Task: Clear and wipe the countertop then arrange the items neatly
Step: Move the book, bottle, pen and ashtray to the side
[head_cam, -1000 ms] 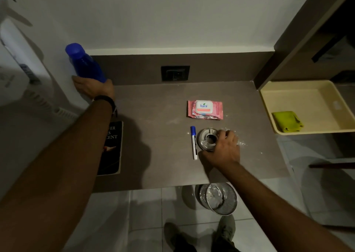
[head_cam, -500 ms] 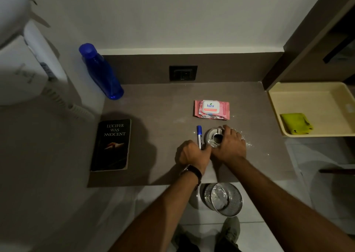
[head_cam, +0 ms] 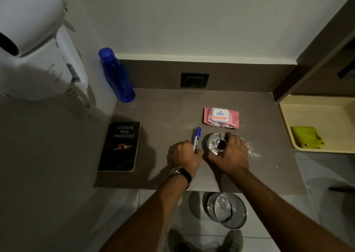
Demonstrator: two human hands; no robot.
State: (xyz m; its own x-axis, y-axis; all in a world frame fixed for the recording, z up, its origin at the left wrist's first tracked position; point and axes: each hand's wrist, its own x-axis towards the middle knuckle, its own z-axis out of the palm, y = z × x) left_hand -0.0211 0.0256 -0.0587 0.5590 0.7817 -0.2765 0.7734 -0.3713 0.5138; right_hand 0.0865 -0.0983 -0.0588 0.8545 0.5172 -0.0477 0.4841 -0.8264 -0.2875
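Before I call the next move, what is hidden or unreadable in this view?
- Head view: marker lower half, covered by left hand.
- Ashtray near rim, under right hand.
- Tray right side, cut by frame edge.
- Bin contents, too dim.

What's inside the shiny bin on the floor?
The ribbed metal wastebasket holds crumpled pale paper. Anything beneath that paper is hidden.

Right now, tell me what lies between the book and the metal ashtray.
In the head view, the left hand gripping the blue-capped marker lies between the book and the metal ashtray; otherwise bare countertop.
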